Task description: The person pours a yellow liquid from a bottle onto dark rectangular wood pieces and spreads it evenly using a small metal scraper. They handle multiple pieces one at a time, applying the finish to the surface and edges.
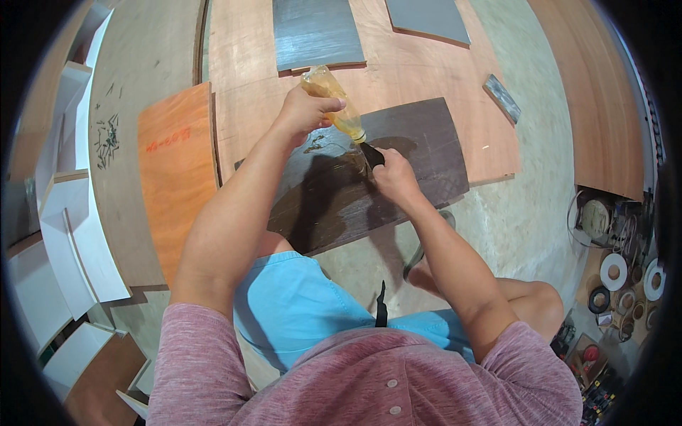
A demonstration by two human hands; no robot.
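Observation:
My left hand (pixel 304 112) grips a clear plastic bottle (pixel 339 113) with yellowish liquid inside, tilted with its neck down toward the right. My right hand (pixel 393 175) is closed around a flat black tool (pixel 371 154); its far end meets the bottle's mouth, and its kind I cannot make out. Below both hands lies a dark brown board (pixel 433 142) with a darker wet-looking patch and a small glossy puddle left of the bottle's neck. Shadows of my arms fall across the board.
A light plywood sheet (pixel 241 42) lies under the boards. Grey-faced panels (pixel 316 32) sit at the far side, and a small grey block (pixel 501 99) at the right. An orange board (pixel 177 156) and scattered screws (pixel 106 142) lie left. Tape rolls (pixel 614 272) are stacked at far right.

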